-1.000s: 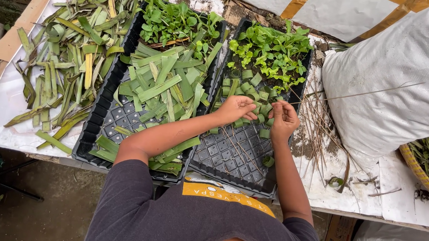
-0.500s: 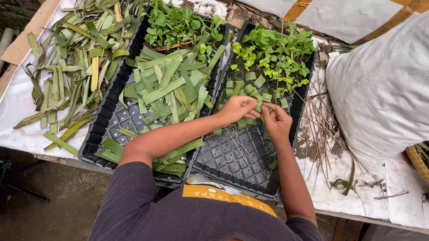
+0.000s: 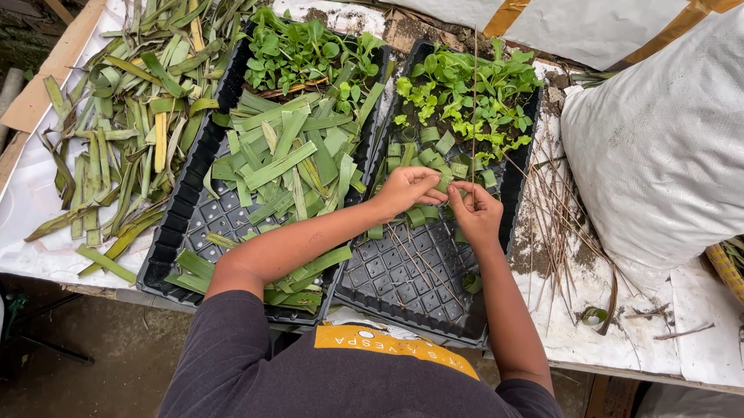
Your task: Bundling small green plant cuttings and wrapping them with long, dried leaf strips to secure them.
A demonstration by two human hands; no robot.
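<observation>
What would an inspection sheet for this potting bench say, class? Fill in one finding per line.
Surface: white-covered table, soil-flecked.
Job's things: right seedling tray, back cells with seedlings, front cells bare; rolled leaf cups mid-tray.
Clutter: cut leaf strips over left tray; loose leaves; thin dry sticks.
Hands: left hand and right hand together over the right tray, pinching something small.
Cables: nothing seen.
Surroundings: white sack; basket.

Two seedling trays [image 3: 435,306] side by side on tabletop [image 3: 603,331]; loose leaf strips [image 3: 121,136] left, sack [image 3: 681,140] right.
</observation>
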